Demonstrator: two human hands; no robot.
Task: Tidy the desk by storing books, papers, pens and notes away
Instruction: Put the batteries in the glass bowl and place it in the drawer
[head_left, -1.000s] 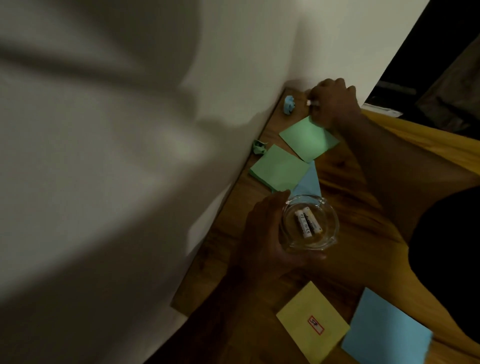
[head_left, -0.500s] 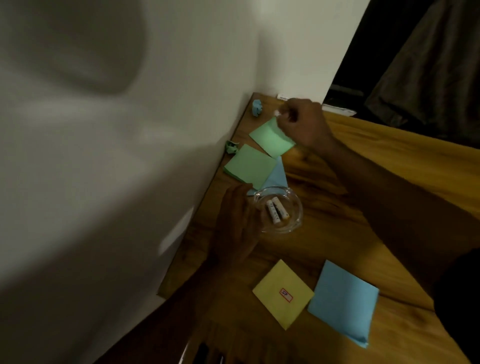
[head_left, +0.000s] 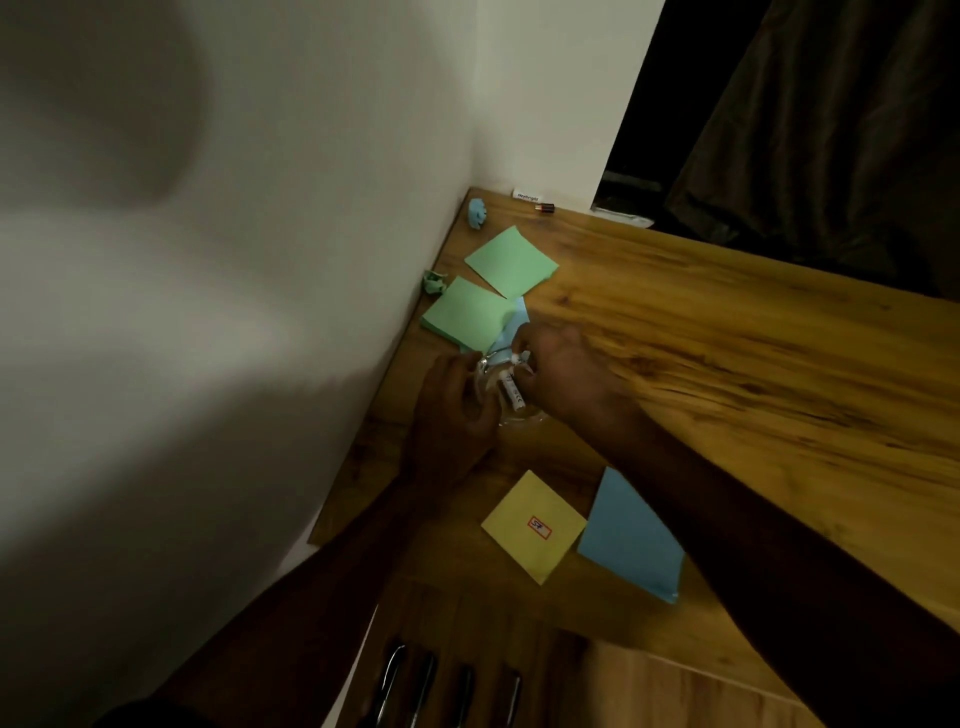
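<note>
My left hand (head_left: 451, 410) grips the rim of a small clear glass bowl (head_left: 514, 420) on the wooden desk (head_left: 727, 364). White batteries (head_left: 511, 396) lie in the bowl. My right hand (head_left: 563, 379) hovers over the bowl with its fingers pinched on a small white battery (head_left: 519, 357) at the bowl's far rim. Green notes (head_left: 511, 260) (head_left: 465, 314) lie beyond the bowl by the wall, with a blue note (head_left: 511, 327) partly under them. A yellow note (head_left: 535, 525) and a blue note (head_left: 631, 535) lie nearer to me.
A white wall (head_left: 260, 260) runs along the desk's left edge. Crumpled blue paper (head_left: 477, 212) and crumpled green paper (head_left: 434, 283) sit against it. A white label (head_left: 527, 196) and a dark battery (head_left: 544, 208) lie at the far corner. Several pens (head_left: 431, 686) lie at the bottom.
My right hand came back from the far corner with a small white battery and now sits over the bowl. My left hand stayed on the bowl. The camera view shifted.
</note>
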